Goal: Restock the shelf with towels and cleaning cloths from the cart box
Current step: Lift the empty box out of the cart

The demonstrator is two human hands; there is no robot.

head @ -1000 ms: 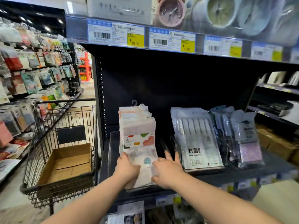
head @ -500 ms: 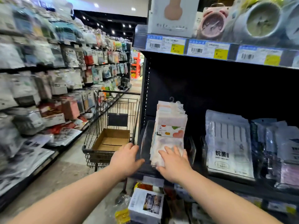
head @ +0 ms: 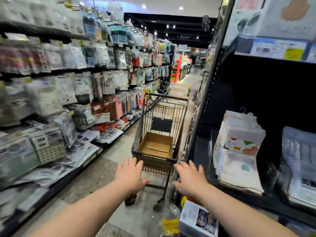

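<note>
A black wire cart [head: 172, 117] stands in the aisle ahead, with a brown cardboard box [head: 156, 145] in its basket; nothing shows inside the box. My left hand [head: 130, 175] and my right hand [head: 189, 178] hover just short of the cart's near rim, fingers spread, holding nothing. On the dark shelf [head: 201, 149] to the right stands an upright stack of pale packaged cloths [head: 237, 151] with coloured spots on the label. Beside it sits a clear pack of white towels [head: 301, 161].
Racks of hanging packaged goods [head: 68, 86] line the left side of the aisle. Price labels [head: 277, 49] run along the upper shelf edge. A white box [head: 199, 219] and yellow packaging [head: 171, 224] lie low by the shelf base.
My view has swung left from the shelf toward the aisle. Both hands have left the cloth stack and moved to the near end of the cart.
</note>
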